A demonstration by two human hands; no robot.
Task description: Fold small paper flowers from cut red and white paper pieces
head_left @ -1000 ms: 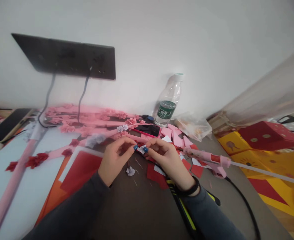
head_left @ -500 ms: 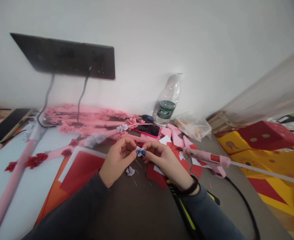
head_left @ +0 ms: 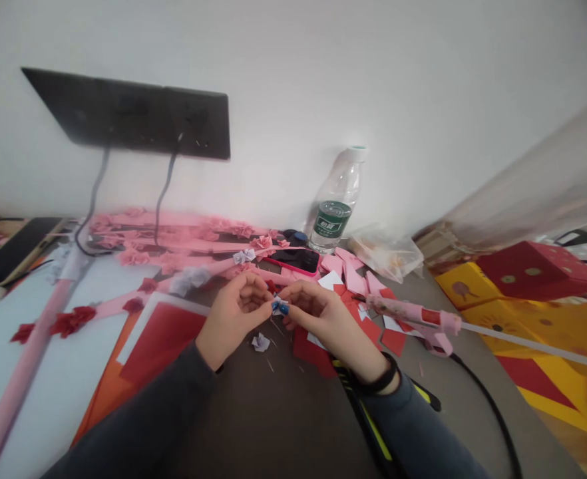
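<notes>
Both hands meet in front of the wearer, thumbs almost touching: the left hand [head_left: 234, 314] and the right hand [head_left: 329, 320] each pinch, between thumb and fingers, one small pale paper piece [head_left: 279, 301]. It is held above the middle of the surface [head_left: 258, 412]; fingertips hide most of it, so its folds cannot be made out.

The paper looks thin and small, so uneven pulling between the two thumbs could tear it, and too hard a pinch could flatten it. Should one thumb slip, it might drop among the red paper pieces [head_left: 306, 349] and be hard to pick out. A similar crumpled paper flower [head_left: 260, 342] lies loose below the left fingertips, where a lowered wrist could crush it.

Toward the surface's right edge lies a pink glue gun [head_left: 408, 314], nozzle pointing at the right hand. Whether it is hot cannot be told; if so, swinging that hand outward risks a burn or scorched scraps. Its black cord [head_left: 496, 409] runs toward the near right corner, where a snagging sleeve could drag the gun. A black-and-yellow tool [head_left: 361, 412] lies partly beneath the right forearm, easily knocked.
</notes>
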